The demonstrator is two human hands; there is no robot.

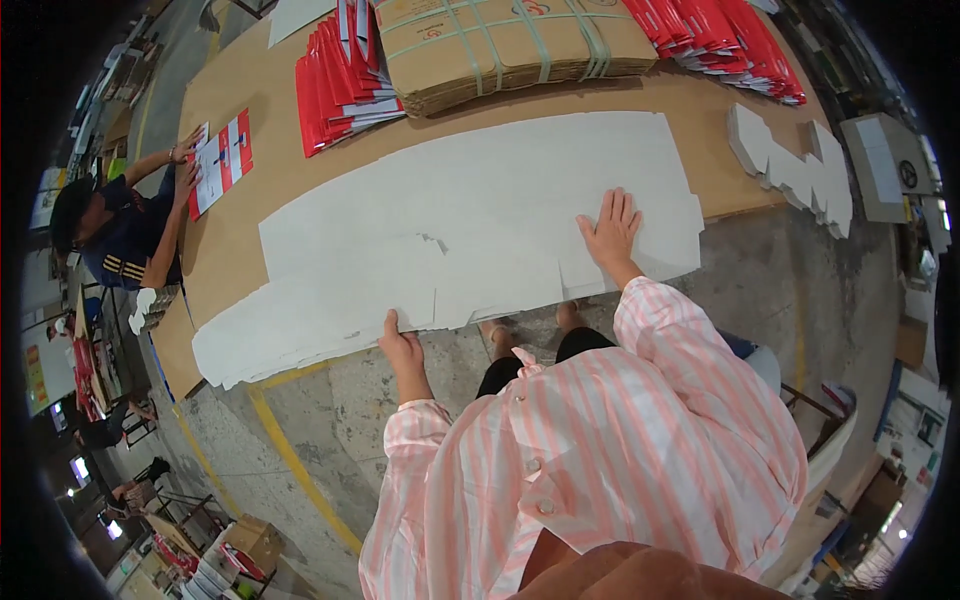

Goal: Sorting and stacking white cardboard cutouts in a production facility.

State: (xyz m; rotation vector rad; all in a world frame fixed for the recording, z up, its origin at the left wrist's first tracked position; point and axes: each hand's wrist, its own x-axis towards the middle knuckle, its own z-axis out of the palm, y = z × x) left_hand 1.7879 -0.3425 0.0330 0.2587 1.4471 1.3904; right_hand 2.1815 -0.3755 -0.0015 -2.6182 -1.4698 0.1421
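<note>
A stack of large flat white die-cut cardboard blanks point(470, 220) lies on a long brown table point(215, 260), its near edge overhanging the table's front. My left hand point(400, 345) grips that overhanging near edge, thumb on top. My right hand point(610, 230) lies flat on top of the stack, fingers spread, near its right end. Pink-and-white striped sleeves cover both my forearms.
At the table's left end another person presses a red-and-white printed blank point(222, 160). Piles of red printed blanks point(340, 75) and a strapped bundle of brown cardboard point(510, 45) lie at the back. More white blanks point(790, 165) sit right. Yellow floor line point(290, 450) below.
</note>
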